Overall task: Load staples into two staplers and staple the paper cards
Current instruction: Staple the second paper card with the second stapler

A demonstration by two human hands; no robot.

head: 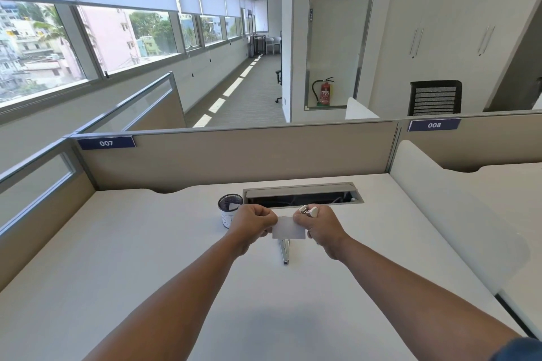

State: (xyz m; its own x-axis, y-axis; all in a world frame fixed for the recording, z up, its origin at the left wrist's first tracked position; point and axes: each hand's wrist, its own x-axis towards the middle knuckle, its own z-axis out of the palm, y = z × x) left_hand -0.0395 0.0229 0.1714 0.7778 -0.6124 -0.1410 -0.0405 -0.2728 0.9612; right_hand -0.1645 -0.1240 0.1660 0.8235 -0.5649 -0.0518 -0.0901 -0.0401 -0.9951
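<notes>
A small white paper card (289,228) is held up above the desk between both hands. My left hand (254,221) pinches its left edge. My right hand (321,226) grips a small white and metal stapler (308,211) at the card's upper right corner. Below the card, a second stapler (284,250) lies on the white desk (146,258), its long metal part pointing toward me. Whether the held stapler's jaws close on the card is hidden by my fingers.
A black mesh cup (230,209) with a white slip inside stands left of my left hand. Behind the hands an open grey cable hatch (302,195) is set into the desk. Beige partitions (234,152) wall the back and left; a white divider (457,214) stands at right.
</notes>
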